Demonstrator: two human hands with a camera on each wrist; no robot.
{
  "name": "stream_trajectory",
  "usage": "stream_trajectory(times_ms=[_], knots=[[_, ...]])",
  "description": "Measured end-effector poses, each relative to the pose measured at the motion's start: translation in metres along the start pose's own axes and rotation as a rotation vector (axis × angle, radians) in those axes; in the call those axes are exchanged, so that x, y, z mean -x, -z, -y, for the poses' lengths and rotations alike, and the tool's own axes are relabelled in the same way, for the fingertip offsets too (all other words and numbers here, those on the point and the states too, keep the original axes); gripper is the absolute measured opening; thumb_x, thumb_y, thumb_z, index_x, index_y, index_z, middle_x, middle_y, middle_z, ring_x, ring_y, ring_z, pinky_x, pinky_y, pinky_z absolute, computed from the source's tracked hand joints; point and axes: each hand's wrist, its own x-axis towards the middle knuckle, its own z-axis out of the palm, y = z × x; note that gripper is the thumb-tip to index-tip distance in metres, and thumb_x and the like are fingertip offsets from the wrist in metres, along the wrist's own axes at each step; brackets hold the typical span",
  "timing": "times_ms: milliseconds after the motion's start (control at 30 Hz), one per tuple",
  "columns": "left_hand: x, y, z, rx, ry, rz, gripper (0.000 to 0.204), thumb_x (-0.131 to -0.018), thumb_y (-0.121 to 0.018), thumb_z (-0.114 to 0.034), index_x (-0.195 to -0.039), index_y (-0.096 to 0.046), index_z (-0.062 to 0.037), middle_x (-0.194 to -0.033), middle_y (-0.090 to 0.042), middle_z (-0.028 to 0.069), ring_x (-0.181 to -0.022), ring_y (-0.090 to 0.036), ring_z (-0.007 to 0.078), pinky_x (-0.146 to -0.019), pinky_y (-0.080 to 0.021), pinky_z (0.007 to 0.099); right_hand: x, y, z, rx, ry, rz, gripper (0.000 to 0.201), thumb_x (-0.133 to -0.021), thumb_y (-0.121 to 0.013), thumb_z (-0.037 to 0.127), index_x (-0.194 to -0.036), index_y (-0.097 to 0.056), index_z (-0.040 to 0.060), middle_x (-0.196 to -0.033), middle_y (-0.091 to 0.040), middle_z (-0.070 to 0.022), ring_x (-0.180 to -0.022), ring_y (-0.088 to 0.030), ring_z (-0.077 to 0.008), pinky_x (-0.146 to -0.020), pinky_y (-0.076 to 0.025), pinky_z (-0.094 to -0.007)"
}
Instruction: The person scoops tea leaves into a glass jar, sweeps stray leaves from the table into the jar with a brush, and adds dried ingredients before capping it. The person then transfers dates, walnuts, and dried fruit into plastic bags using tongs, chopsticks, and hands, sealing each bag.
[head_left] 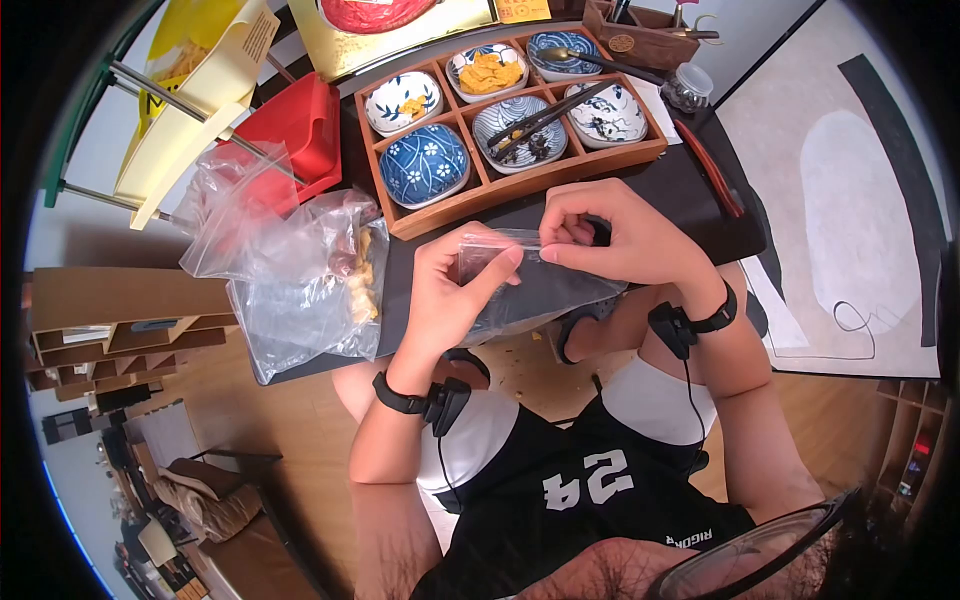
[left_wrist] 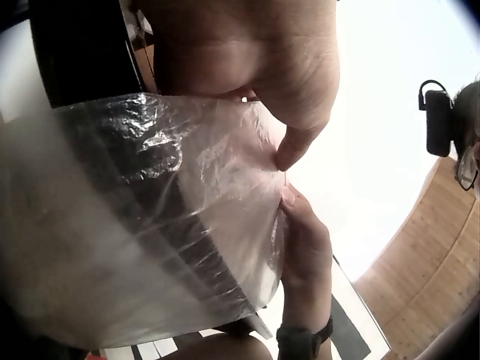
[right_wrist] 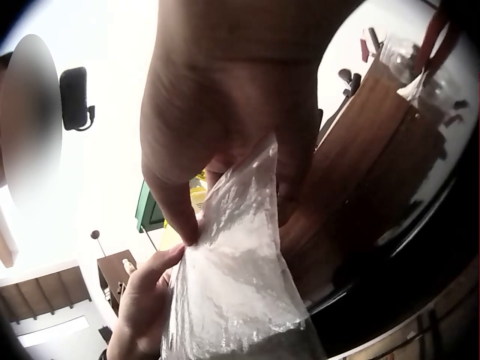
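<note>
A clear plastic bag (head_left: 560, 290) with what looks like a zip strip along its top edge hangs over the table's front edge in the head view. My left hand (head_left: 455, 285) pinches its top edge between thumb and fingers. Close by on the right, my right hand (head_left: 630, 235) pinches the same edge, thumb below and fingers curled. In the left wrist view the bag (left_wrist: 187, 225) spreads wide below the left hand (left_wrist: 247, 60). Wrinkled film of the bag (right_wrist: 240, 277) hangs under the right hand (right_wrist: 225, 127) in the right wrist view, the two thumbs almost meeting.
Behind the hands stands a wooden divided box (head_left: 520, 186) with several patterned bowls, black tongs (head_left: 550, 118) and a spoon (head_left: 565, 55). To the left lie clear bags (head_left: 300, 290) with yellowish pieces, beside a red bin (head_left: 290, 130). Red-handled tongs (head_left: 708, 170) and a small jar (head_left: 688, 88) stand right.
</note>
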Motion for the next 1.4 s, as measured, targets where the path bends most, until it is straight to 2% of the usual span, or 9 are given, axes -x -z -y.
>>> stream_trajectory(times_ms=[67, 333, 767, 833, 933, 1033, 1133, 1400], knots=[[0.0005, 0.0012, 0.0017, 0.000, 0.004, 0.006, 0.006, -0.095, -0.073, -0.003, -0.098, -0.072, 0.0013, -0.088, -0.071, 0.0030, -0.078, -0.068, 0.0093, -0.069, -0.053, 0.0238, 0.0001, 0.0008, 0.0005, -0.004, -0.001, 0.005, 0.011, -0.085, -0.077, 0.012, -0.085, -0.070, 0.0045, -0.068, -0.056, 0.0024, -0.061, -0.045, -0.0079, -0.056, -0.037, -0.0245], [0.0014, 0.0030, -0.0007, 0.041, 0.029, -0.021, 0.011, -0.100, -0.070, -0.010, -0.100, -0.071, 0.0006, -0.088, -0.073, 0.0022, -0.078, -0.071, 0.0086, -0.062, -0.048, 0.0210, 0.0014, 0.0046, -0.0012, -0.045, -0.011, 0.017, 0.011, -0.086, -0.077, 0.012, -0.085, -0.069, 0.0041, -0.068, -0.056, 0.0026, -0.061, -0.046, -0.0077, -0.057, -0.037, -0.0244], [0.0020, -0.0009, 0.0053, 0.013, 0.032, 0.003, 0.008, -0.099, -0.069, -0.007, -0.101, -0.073, 0.0008, -0.084, -0.074, 0.0026, -0.078, -0.069, 0.0061, -0.064, -0.047, 0.0194, 0.0023, 0.0028, 0.0005, -0.002, 0.001, 0.024, 0.011, -0.086, -0.077, 0.012, -0.086, -0.070, 0.0041, -0.067, -0.056, 0.0027, -0.061, -0.046, -0.0081, -0.056, -0.038, -0.0249], [0.0019, 0.0002, 0.0034, -0.025, 0.042, 0.010, 0.010, -0.100, -0.067, -0.005, -0.104, -0.073, 0.0018, -0.088, -0.073, 0.0052, -0.077, -0.069, 0.0107, -0.066, -0.049, 0.0233, 0.0022, 0.0034, 0.0019, -0.002, 0.007, 0.018, 0.011, -0.086, -0.077, 0.012, -0.086, -0.070, 0.0039, -0.067, -0.056, 0.0025, -0.061, -0.046, -0.0080, -0.056, -0.038, -0.0248], [0.0021, -0.0014, 0.0006, -0.031, 0.080, -0.011, 0.013, -0.102, -0.065, -0.008, -0.105, -0.074, 0.0019, -0.091, -0.075, 0.0068, -0.077, -0.070, 0.0122, -0.066, -0.049, 0.0237, 0.0018, 0.0042, 0.0022, -0.027, -0.006, 0.007, 0.011, -0.087, -0.077, 0.013, -0.086, -0.070, 0.0035, -0.067, -0.056, 0.0022, -0.062, -0.046, -0.0076, -0.057, -0.038, -0.0247], [0.0012, 0.0013, 0.0028, 0.081, 0.074, -0.034, 0.015, -0.101, -0.067, -0.011, -0.106, -0.074, 0.0015, -0.092, -0.076, 0.0051, -0.077, -0.071, 0.0100, -0.064, -0.049, 0.0217, 0.0023, 0.0063, 0.0002, -0.031, -0.009, 0.012, 0.012, -0.088, -0.076, 0.013, -0.087, -0.070, 0.0032, -0.068, -0.056, 0.0024, -0.063, -0.046, -0.0070, -0.058, -0.038, -0.0242], [0.0015, 0.0036, 0.0082, 0.105, 0.040, -0.054, 0.016, -0.102, -0.066, -0.012, -0.107, -0.074, 0.0012, -0.095, -0.076, 0.0062, -0.077, -0.072, 0.0119, -0.063, -0.050, 0.0227, 0.0029, 0.0068, -0.0013, -0.079, -0.025, 0.014, 0.014, -0.088, -0.076, 0.014, -0.088, -0.069, 0.0030, -0.069, -0.057, 0.0030, -0.064, -0.046, -0.0064, -0.058, -0.038, -0.0237], [0.0024, -0.0022, 0.0025, 0.053, 0.030, -0.030, 0.016, -0.102, -0.065, -0.009, -0.104, -0.076, 0.0018, -0.092, -0.075, 0.0072, -0.077, -0.071, 0.0118, -0.063, -0.049, 0.0229, 0.0008, -0.0008, -0.0005, -0.053, -0.014, 0.030, 0.013, -0.089, -0.075, 0.014, -0.089, -0.068, 0.0030, -0.069, -0.057, 0.0032, -0.061, -0.045, -0.0059, -0.055, -0.037, -0.0233]])
